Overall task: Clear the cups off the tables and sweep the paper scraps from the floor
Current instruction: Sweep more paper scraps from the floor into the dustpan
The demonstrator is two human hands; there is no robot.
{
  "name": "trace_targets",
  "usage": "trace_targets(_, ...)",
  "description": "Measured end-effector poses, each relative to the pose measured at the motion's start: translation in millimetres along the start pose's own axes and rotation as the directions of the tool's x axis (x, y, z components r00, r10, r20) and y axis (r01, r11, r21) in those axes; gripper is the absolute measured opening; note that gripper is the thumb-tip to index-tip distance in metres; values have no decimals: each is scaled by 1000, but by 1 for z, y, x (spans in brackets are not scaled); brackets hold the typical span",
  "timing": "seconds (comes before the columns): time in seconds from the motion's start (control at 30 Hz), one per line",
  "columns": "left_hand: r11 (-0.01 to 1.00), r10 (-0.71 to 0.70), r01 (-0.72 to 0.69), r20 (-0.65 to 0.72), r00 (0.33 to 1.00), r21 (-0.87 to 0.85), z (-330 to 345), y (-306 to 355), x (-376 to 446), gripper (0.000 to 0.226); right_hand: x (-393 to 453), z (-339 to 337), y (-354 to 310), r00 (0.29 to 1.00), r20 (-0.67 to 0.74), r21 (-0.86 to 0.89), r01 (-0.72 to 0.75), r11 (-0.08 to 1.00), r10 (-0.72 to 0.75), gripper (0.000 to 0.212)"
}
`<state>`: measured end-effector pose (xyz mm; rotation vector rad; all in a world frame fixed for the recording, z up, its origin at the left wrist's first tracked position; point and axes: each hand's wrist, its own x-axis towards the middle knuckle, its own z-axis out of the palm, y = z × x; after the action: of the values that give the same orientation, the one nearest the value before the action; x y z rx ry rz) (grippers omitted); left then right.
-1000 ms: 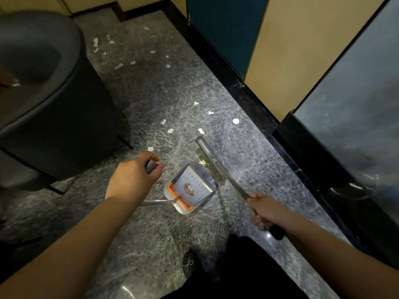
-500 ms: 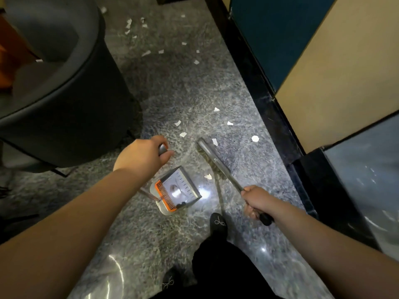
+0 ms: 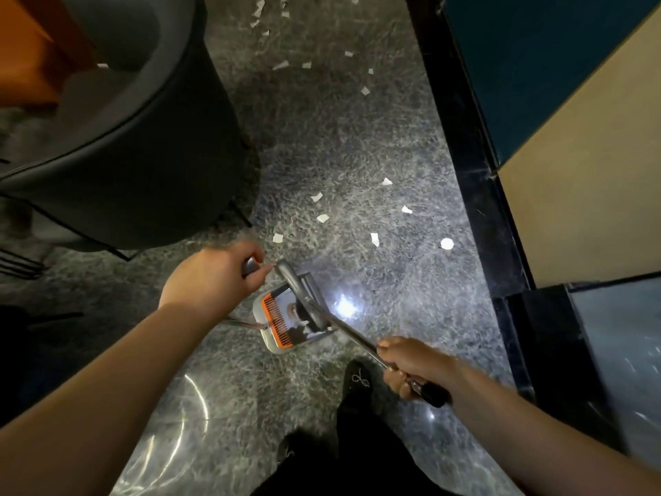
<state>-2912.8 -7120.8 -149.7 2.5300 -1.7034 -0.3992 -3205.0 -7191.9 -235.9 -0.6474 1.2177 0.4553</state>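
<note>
1. Now, in the head view, the left hand is curled round the top of the dustpan handle, its grip wrapped tight on the grey end, and the pan sits on the floor with its orange comb edge towards the person
2. The right hand has its grip wrapped round the broom shaft near the dark end, and the broom head lies across the pan's mouth
3. Paper scraps lie scattered on the floor beyond the pan, several near it and more far off beside the dark round chair; one round scrap lies near the black skirting
4. Likely the step in hand is drawing swept bits into the pan; to do it well, I judge the pan lip should be kept flat to the floor and the strokes short and low, so light paper does not flutter away
5. Next strokes should probably reach past the nearest scraps and pull them towards the pan
6. No cups show in this view
7. No brand, label or writing can be read; something pale lies inside the pan, too blurred to identify
</note>
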Motion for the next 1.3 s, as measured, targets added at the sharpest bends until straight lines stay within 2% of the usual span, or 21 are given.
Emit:
trace_targets(0.13, 999, -38, 38, -18, 999, -34, -6, -16, -11, 22, -12, 13, -4, 998, -15, -72, 67, 995, -68, 19)
trace_targets(0.23, 989, -130, 123, -78, 988, -88, -13, -28, -20, 22, -20, 17, -21, 994, -29, -117, 105, 988, -109, 18)
trace_targets(0.3, 968, -232, 220, -93, 968, -122, -20, -38, -23, 22, -22, 17, -37, 987, -49, -153, 143, 978, -152, 19)
trace_targets(0.4, 927, -357, 337, -115, 927, -161, -32, -58, -21, 15, -22, 19, -63, 970, -140, -196, 170, 966, -199, 4)
trace_targets(0.47, 902, -414, 385, -140, 899, -195, -42, -71, -19, 13, -19, 23, -82, 952, -166, -249, 213, 945, -258, 6)
trace_targets(0.53, 885, -446, 407, -155, 882, -227, -52, -86, -14, 14, -13, 26, -99, 947, -166, -199, 240, 950, -273, 10)
trace_targets(0.6, 877, -456, 412, -160, 875, -246, -60, -102, -7, 14, -7, 29, -118, 959, -174, -81, 213, 974, -224, 8)
trace_targets(0.67, 875, -459, 412, -161, 874, -254, -64, -117, 2, 14, 1, 31, -139, 959, -189, -45, 205, 978, -210, 15)
trace_targets(0.83, 877, -443, 398, -131, 887, -268, -65, -146, 40, 12, 18, 38, -193, 953, -221, -5, 213, 977, -209, 18)
trace_targets(0.97, 892, -406, 383, -55, 912, -240, -64, -157, 82, 13, 27, 41, -228, 946, -252, 21, 213, 977, -201, 20)
trace_targets(1.13, 923, -353, 344, -27, 935, -174, -66, -163, 134, 19, 40, 35, -266, 935, -292, 17, 214, 977, -200, 19)
trace_targets(1.3, 920, -371, 366, -7, 929, -142, -73, -166, 176, 22, 54, 15, -311, 937, -299, 6, 188, 982, -177, 7)
